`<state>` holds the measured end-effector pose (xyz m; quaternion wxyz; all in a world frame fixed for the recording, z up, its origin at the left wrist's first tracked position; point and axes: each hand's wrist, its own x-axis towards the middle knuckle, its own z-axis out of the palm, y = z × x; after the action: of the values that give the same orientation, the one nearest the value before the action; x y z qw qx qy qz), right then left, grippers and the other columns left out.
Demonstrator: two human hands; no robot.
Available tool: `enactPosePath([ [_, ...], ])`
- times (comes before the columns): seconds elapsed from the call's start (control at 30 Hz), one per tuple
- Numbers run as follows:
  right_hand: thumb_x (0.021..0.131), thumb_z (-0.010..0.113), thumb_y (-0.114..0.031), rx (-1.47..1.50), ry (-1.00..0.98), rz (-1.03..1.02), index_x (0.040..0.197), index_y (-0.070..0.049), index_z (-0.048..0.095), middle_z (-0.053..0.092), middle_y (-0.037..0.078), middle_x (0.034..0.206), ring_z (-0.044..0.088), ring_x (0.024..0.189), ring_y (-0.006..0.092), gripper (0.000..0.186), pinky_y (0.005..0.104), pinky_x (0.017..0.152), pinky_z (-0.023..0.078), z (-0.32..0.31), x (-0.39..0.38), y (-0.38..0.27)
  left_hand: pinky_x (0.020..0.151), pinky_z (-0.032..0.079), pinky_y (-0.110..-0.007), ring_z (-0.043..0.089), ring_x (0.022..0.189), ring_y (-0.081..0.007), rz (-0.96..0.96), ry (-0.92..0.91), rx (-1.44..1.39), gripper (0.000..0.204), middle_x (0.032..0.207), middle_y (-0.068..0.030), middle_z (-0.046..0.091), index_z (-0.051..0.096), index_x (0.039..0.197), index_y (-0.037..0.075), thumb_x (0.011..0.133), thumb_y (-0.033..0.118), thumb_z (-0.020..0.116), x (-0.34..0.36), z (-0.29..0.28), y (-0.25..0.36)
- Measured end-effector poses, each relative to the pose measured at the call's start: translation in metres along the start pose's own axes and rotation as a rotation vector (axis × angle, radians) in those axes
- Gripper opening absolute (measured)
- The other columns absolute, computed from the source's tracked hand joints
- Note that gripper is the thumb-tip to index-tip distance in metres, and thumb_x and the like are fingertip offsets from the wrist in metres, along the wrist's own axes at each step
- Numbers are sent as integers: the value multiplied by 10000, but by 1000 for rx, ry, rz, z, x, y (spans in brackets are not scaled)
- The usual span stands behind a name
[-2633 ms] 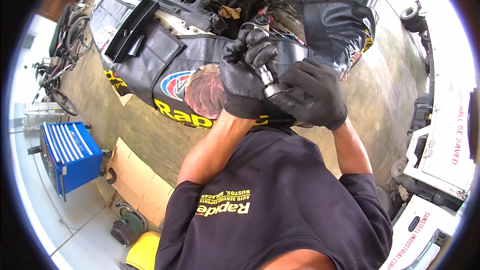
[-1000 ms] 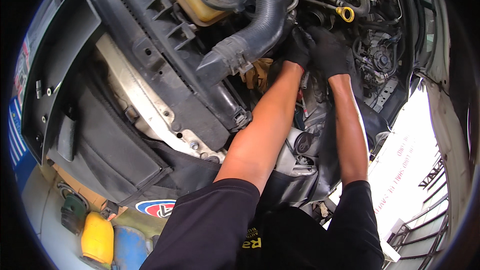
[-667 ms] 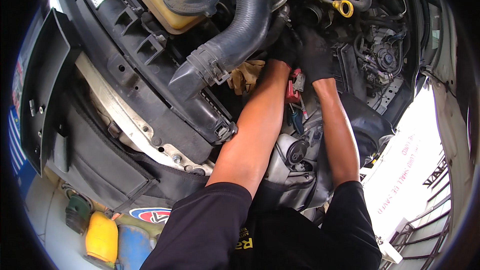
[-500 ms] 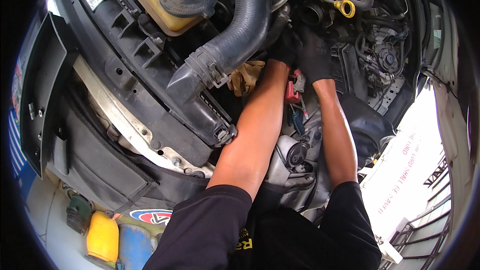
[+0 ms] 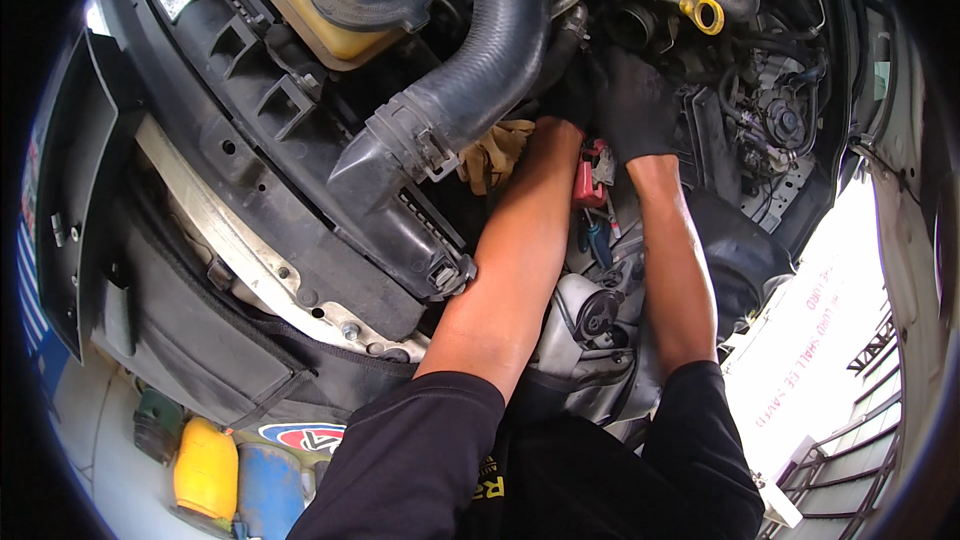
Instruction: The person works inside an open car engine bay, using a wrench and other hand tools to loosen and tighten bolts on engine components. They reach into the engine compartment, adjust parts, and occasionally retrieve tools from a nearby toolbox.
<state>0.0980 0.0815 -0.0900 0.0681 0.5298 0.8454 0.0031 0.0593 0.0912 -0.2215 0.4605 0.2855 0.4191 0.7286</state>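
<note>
Both my hands wear black gloves and reach deep into a car's engine bay. My left hand (image 5: 568,100) is down in the dark beside the big black radiator hose (image 5: 505,35), its fingers lost in shadow. Just right of it, my right hand (image 5: 637,108) sits below a round dark opening (image 5: 632,26); its fingers are blurred and dark, and what they touch is hidden. Between my wrists lies a red clamp-like part (image 5: 590,185), probably a battery terminal piece. Under it are blue-handled pliers (image 5: 599,243). A tan cloth (image 5: 495,155) is tucked left of my left wrist.
A yellowed coolant tank (image 5: 330,35) with a black cap stands at upper left. A yellow dipstick ring (image 5: 703,15) sticks out at upper right. A white reservoir with a black cap (image 5: 598,315) lies between my forearms. A dark fender cover (image 5: 220,350) drapes the front edge.
The view has shifted slightly. My right hand has moved a little among the engine parts, while my left stays almost in place.
</note>
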Motion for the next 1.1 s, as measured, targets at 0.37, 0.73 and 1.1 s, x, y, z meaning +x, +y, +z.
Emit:
enactPosePath([
  [0.37, 906, 548, -247, 294, 90, -24, 1150, -61, 674, 662, 222, 1105, 615, 1047, 411, 332, 463, 895, 488, 26, -1, 27, 1101, 363, -373, 470, 1302, -295, 164, -32, 712, 504, 1388, -189, 511, 459, 1387, -1, 954, 246, 530, -6, 3, -3],
  [0.73, 886, 571, -226, 307, 122, 43, 1124, -58, 691, 669, 206, 1112, 626, 1034, 404, 315, 461, 894, 500, 23, -4, 19, 1076, 392, -391, 494, 1279, -324, 120, -49, 600, 522, 1364, -222, 524, 479, 1369, -14, 937, 274, 536, -11, 2, 5],
  [1.1, 941, 513, -325, -128, -59, -85, 1029, -61, 679, 674, 214, 1009, 619, 998, 401, 323, 512, 857, 473, -18, 23, 7, 1057, 410, -398, 528, 1246, -357, 63, -242, 886, 463, 1301, -251, 578, 576, 1259, -34, 920, 281, 550, -10, 0, 17],
])
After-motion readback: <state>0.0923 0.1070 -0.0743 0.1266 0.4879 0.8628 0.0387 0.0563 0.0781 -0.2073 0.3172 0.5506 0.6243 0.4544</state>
